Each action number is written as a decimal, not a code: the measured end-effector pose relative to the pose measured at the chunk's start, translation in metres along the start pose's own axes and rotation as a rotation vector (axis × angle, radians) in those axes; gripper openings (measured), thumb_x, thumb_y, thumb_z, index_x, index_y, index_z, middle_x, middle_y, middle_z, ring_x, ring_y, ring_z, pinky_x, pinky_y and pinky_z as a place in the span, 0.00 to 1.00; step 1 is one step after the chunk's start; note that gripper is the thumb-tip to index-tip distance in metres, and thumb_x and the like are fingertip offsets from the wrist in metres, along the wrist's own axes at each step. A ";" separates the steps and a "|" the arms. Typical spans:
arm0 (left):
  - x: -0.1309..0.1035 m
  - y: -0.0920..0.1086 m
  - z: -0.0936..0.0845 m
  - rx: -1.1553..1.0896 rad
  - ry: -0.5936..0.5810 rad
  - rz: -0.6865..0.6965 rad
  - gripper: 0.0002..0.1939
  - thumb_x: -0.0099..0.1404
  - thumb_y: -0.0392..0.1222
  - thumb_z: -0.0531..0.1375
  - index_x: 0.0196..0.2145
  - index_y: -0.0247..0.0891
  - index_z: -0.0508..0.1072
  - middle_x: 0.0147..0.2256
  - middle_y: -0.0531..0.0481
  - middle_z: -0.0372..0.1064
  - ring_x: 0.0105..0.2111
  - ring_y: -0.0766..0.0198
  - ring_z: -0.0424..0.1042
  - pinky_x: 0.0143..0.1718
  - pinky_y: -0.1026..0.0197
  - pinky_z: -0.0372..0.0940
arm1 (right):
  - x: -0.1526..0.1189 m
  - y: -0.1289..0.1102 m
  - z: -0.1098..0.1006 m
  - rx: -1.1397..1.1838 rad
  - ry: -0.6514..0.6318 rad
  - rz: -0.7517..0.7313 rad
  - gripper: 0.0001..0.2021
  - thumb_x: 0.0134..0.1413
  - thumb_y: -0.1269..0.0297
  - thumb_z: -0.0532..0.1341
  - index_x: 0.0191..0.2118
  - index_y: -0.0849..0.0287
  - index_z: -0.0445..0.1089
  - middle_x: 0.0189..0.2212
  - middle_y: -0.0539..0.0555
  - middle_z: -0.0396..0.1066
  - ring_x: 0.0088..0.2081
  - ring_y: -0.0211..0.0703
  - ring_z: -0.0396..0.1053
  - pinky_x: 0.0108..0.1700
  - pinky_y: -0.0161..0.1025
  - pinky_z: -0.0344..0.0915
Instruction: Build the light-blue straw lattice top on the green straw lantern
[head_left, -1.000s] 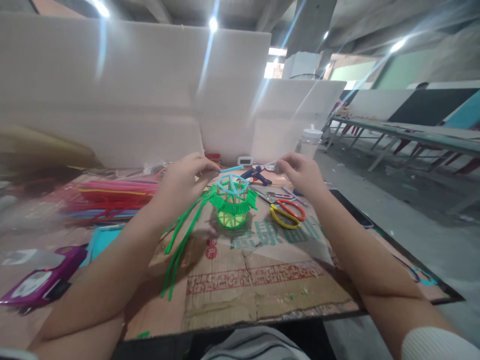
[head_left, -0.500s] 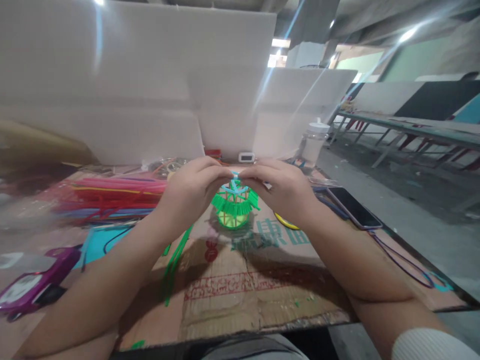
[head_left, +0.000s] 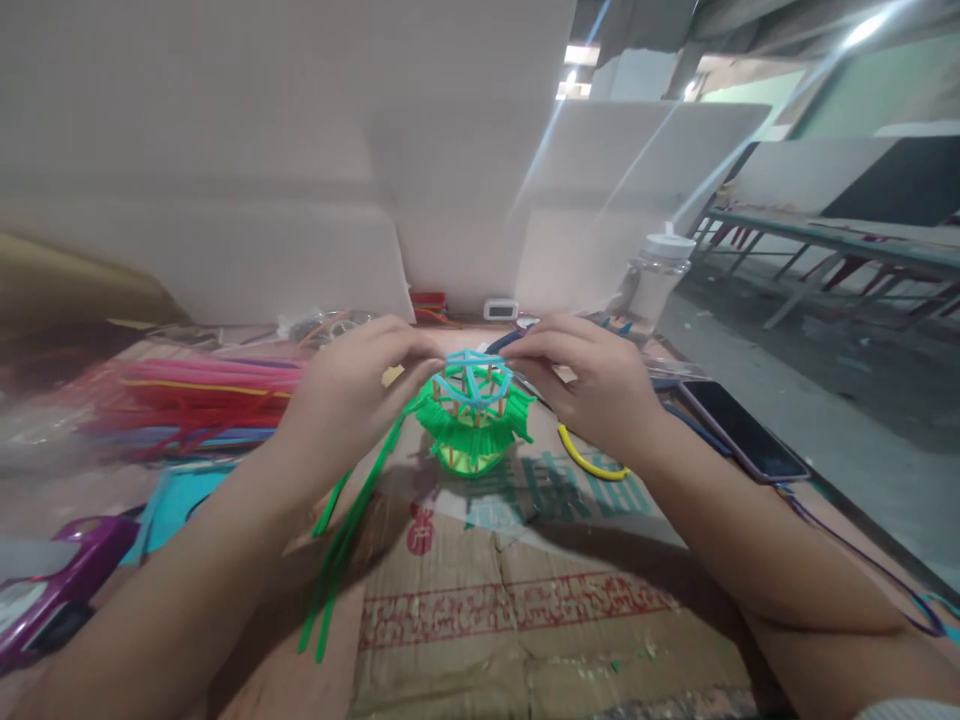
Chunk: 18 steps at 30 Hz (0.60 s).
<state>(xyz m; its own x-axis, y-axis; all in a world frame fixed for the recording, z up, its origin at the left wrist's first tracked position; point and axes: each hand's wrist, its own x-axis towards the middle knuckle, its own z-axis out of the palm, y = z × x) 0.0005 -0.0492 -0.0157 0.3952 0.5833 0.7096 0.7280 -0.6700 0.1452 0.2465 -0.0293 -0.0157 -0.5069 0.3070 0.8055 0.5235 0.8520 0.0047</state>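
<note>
On the cardboard before me stands a small handmade model, built up in tiers. It has a green base, thin brown posts, a fringed green skirt like pipe cleaner pieces, and a light blue frame on top. My left hand pinches at the frame's left edge, its fingertips partly hidden. At the right edge, the thumb and fingers of my right hand are also closed in a pinch. Long green pipe cleaners lie left of the model, their upper ends reaching its skirt.
Bundles of pink and red pipe cleaners lie left. A purple tool is at the lower left. To the right are a yellow curved strip, a phone and a clear bottle. A small digital clock stands behind.
My hands have moved apart from their meeting point above the model to either side of its blue top. More of the blue frame shows. The view has shifted slightly.
</note>
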 end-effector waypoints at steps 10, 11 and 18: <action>0.004 -0.011 0.007 -0.088 -0.072 -0.074 0.09 0.72 0.39 0.55 0.40 0.39 0.75 0.40 0.47 0.78 0.42 0.58 0.75 0.44 0.56 0.68 | -0.004 0.010 0.009 -0.006 -0.045 0.082 0.06 0.65 0.72 0.59 0.37 0.59 0.73 0.33 0.54 0.77 0.37 0.43 0.74 0.41 0.40 0.68; 0.004 -0.015 0.007 -0.099 -0.072 -0.103 0.09 0.72 0.40 0.55 0.41 0.39 0.75 0.40 0.46 0.77 0.42 0.58 0.75 0.44 0.56 0.68 | -0.004 0.012 0.009 0.014 -0.041 0.108 0.06 0.64 0.72 0.60 0.37 0.59 0.73 0.34 0.54 0.76 0.37 0.43 0.73 0.41 0.40 0.68; 0.001 -0.046 0.012 -0.389 -0.330 -0.317 0.18 0.65 0.41 0.58 0.51 0.36 0.68 0.44 0.44 0.76 0.39 0.58 0.75 0.40 0.54 0.71 | -0.006 0.018 0.010 0.071 -0.100 0.270 0.05 0.62 0.73 0.62 0.35 0.58 0.74 0.35 0.55 0.75 0.38 0.45 0.73 0.42 0.41 0.67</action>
<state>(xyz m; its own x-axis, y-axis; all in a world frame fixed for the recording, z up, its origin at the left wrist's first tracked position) -0.0265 -0.0121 -0.0296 0.3907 0.8523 0.3479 0.6049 -0.5226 0.6009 0.2522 -0.0111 -0.0267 -0.4229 0.5636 0.7096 0.6012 0.7604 -0.2457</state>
